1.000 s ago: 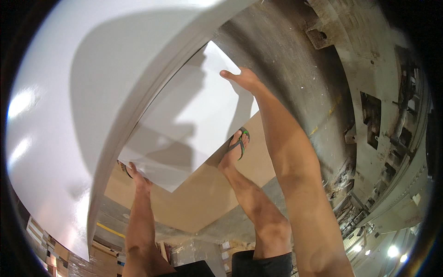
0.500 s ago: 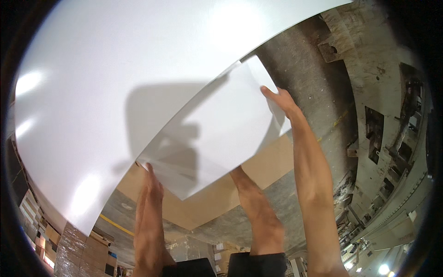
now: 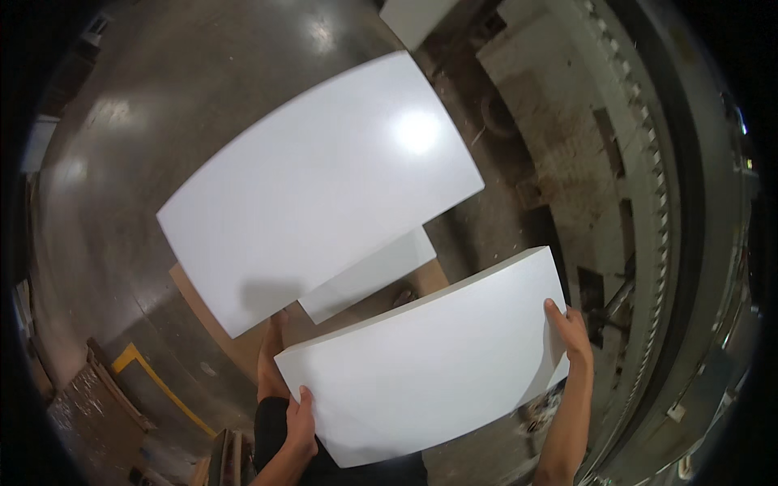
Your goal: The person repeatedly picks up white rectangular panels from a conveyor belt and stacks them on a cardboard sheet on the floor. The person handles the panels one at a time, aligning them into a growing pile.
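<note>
"Panel (image 3: 425,356), white and thick-edged, is gripped at both ends in front of a worker's dark shorts (image 3: 365,468), its right end higher in the view than its left."

"How do the hands hold it?"

"Left hand (image 3: 300,425) clasps the left end, right hand (image 3: 574,334) the right. Each pinches the panel with a thumb laid over the white face; the other fingers are mostly hidden, so I cannot tell whether they are spread or pressed together."

"And beyond the panel?"

"A larger white board (image 3: 316,198), bright with glare toward its right end, partly hides a smaller board (image 3: 373,277). Tan card (image 3: 243,351) shows beneath them, on a grey floor (image 3: 162,162)."

"Anything to the sides?"

"Machinery (image 3: 567,105) lines the right; at lower left, a yellow stripe (image 3: 173,393) runs near a film-wrapped stack (image 3: 89,413)."
</note>
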Motion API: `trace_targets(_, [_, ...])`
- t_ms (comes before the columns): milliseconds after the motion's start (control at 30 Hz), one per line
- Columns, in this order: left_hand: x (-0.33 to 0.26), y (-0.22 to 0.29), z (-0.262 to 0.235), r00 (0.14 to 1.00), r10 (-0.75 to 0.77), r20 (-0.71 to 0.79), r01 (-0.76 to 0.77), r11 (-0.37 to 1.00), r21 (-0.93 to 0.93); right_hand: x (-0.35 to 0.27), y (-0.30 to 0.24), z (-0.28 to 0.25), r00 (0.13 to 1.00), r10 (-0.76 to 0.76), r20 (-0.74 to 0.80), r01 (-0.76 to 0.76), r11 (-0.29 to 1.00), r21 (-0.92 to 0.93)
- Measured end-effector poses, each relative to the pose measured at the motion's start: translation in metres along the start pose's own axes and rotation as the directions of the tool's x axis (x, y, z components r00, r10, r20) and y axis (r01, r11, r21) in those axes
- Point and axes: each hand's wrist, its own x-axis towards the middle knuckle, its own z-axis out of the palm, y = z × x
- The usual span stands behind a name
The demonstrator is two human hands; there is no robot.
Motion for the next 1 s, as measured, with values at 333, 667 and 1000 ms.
trace_targets(333, [-0.055, 0.187, -0.053, 0.957, 0.289, -0.002, -0.289, 0.957, 0.027, -0.036, -0.25, -0.026, 0.934, -0.356, 0.022, 0.356, 0.934, 0.009])
trace_targets(667, [0.026, 0.325, -0.083, 0.956, 0.293, 0.004, -0.279, 0.906, 0.318, 0.053, -0.376, 0.061, 0.904, -0.262, 0.339, 0.258, 0.964, 0.057])
trace_targets(1000, [0.071, 0.303, -0.088, 0.939, 0.33, -0.095, -0.269, 0.88, 0.392, 0.103, -0.347, 0.111, 0.901, -0.386, 0.199, 0.374, 0.923, 0.094])
